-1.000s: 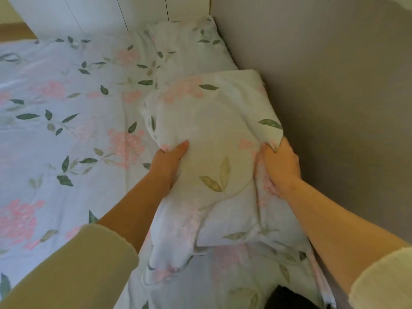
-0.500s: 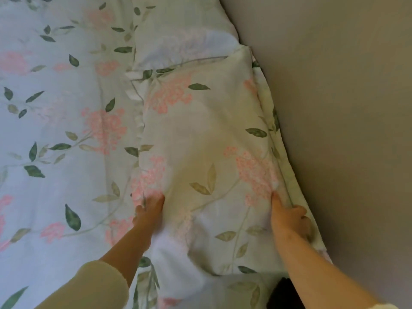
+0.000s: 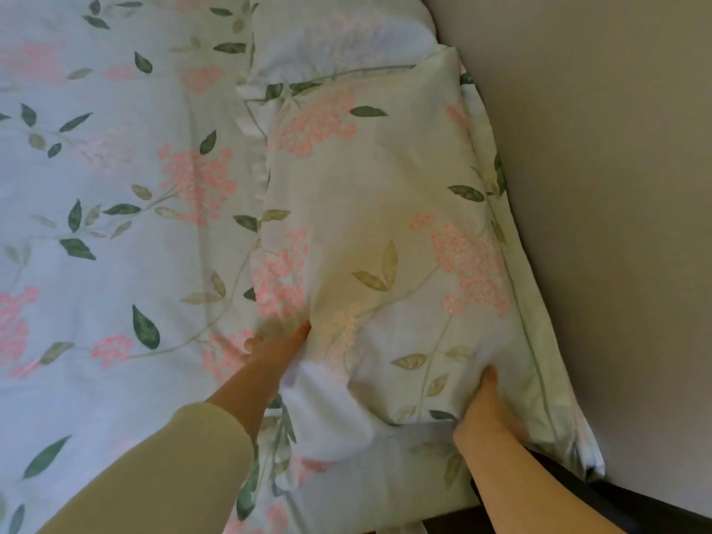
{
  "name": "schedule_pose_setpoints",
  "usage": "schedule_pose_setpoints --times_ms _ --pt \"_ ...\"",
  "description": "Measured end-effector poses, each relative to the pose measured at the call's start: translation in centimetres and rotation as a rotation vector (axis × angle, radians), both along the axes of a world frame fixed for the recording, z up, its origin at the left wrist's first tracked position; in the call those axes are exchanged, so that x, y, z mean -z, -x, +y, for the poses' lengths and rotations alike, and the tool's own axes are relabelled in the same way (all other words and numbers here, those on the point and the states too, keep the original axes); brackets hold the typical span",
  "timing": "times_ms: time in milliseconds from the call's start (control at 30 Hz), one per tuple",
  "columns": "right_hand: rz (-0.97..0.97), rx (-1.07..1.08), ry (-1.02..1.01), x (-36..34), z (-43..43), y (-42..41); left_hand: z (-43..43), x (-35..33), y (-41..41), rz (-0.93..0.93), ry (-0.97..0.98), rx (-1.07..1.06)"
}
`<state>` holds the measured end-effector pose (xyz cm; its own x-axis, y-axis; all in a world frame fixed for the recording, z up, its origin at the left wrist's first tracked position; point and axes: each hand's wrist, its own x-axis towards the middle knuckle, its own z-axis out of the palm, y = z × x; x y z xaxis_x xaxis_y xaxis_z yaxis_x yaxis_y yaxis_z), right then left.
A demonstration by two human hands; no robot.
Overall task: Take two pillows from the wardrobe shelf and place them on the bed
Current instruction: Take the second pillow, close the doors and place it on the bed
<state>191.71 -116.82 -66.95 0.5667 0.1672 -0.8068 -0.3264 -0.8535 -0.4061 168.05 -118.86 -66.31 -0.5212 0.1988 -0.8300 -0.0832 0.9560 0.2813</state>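
**Settling the second pillow beside the wall**

A second ago the near pillow (image 3: 385, 233) was held up off the covers. Now it lies flat on the bed (image 3: 96, 167), lengthwise along the wall (image 3: 597, 186). Its far end touches the far pillow (image 3: 339, 36), which lies at the top of the view. With both pillows down on the bed, the task looks all but done, and only letting go and perhaps a little straightening seem left.

Neither hand has let go. The left hand (image 3: 275, 352) grips the pillow's near left corner, thumb on top and fingers tucked out of sight under bunched fabric. The right hand (image 3: 487, 410) grips the near right corner in the same way, thumb up against the cover and fingers hidden beneath.

On the right there is no spare room. The pillow's flat border runs up against the wall, so any shift has to go left, where the flowered cover lies open and wide. The near edge of the bed is just beside both wrists, and the pillow's near end is crumpled close to it. A dark thing (image 3: 616, 499) I cannot identify shows below that edge by the wall.
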Motion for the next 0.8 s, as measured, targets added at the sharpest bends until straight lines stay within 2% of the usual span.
schedule_pose_setpoints --times_ms 100,233,367,433,500,567,633,733,800 --pt "0.270 -0.103 -0.195 6.3 -0.8 -2.5 -0.7 0.5 0.3 -0.180 -0.154 -0.198" --pt "0.435 -0.096 -0.336 -0.1 0.5 0.8 -2.2 -0.5 0.9 -0.356 -0.274 -0.147" --pt "0.522 0.139 -0.376 -2.2 1.7 0.2 -2.4 -2.9 2.2 -0.300 -0.413 -0.092" --pt "0.533 0.267 -0.405 -3.8 1.9 -0.8 -2.6 -4.4 2.6 -0.349 -0.492 -0.095" --pt "0.628 0.233 -0.451 -6.1 1.9 -1.4 -2.8 -6.0 2.6 -0.390 -0.572 -0.106" --pt "0.630 0.185 -0.573 -7.2 1.5 -2.2 -2.9 -7.5 2.7 -0.385 -0.645 -0.127" --pt "0.440 0.081 -0.632 -7.5 1.2 -3.2 -3.3 -8.0 2.8 -0.330 -0.659 -0.142" --pt "0.280 0.046 -0.464 -6.5 -0.8 -4.1 -4.8 -7.2 3.0 -0.266 -0.546 -0.023" --pt "0.210 0.114 -0.284 -5.1 -2.5 -4.6 -6.0 -6.2 2.9 -0.324 -0.374 0.105"
